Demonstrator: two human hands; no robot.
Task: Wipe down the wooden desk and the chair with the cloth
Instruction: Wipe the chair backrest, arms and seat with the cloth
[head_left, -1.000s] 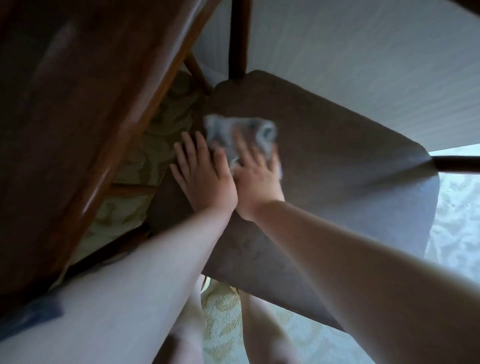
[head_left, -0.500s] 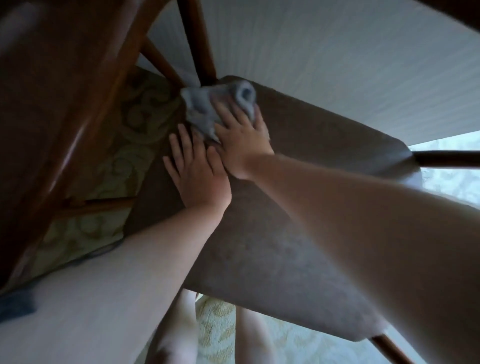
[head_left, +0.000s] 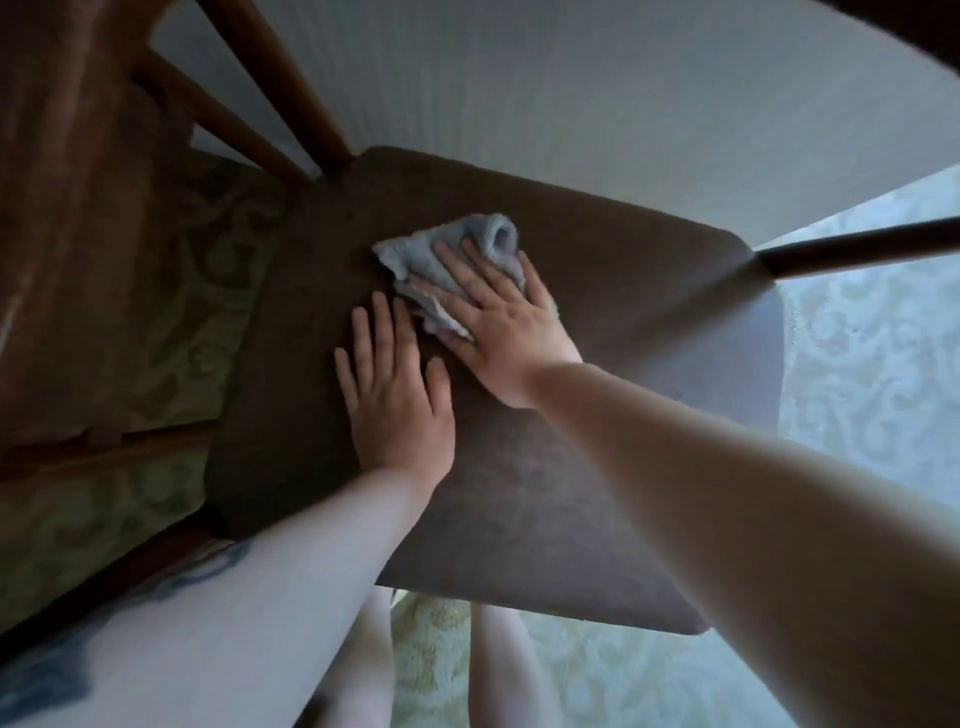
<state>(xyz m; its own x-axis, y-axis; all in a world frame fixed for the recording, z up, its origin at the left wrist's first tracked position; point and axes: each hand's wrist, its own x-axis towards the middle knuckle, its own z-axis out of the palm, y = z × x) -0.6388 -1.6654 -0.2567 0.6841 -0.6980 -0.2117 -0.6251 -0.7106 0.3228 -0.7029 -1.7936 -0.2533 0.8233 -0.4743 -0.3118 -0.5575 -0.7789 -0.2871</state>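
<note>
**Currently: Cloth Pressed on Chair Seat, Both Hands Flat**

Currently the right hand (head_left: 498, 322) lies palm down on the grey cloth (head_left: 457, 254), with its fingers straight and spread across the fabric. The fingers press the cloth against the seat; they do not curl round it. The cloth is crumpled, with one rolled fold standing up at its far edge beyond the fingertips. A pale fringe of it shows under the thumb side of the hand.

The cloth rests on the brown upholstered seat of the chair (head_left: 597, 493), in the far half of the seat and roughly midway between its left and right edges.

The left hand (head_left: 395, 405) lies flat on the seat just beside the right hand, on its left. Its fingers are straight and slightly apart, and it holds nothing. Its fingertips reach close to the near edge of the cloth; contact between them cannot be confirmed.

Dark wooden spindles (head_left: 280, 93) rise from the far left corner of the seat. A dark wooden rail (head_left: 857, 249) extends from the right corner.

The wooden desk (head_left: 62, 208) occupies the left of the view, close beside the chair. Patterned carpet (head_left: 872, 395) shows to the right of the seat and below its front edge. A pale wall (head_left: 597, 93) stands behind the chair.
</note>
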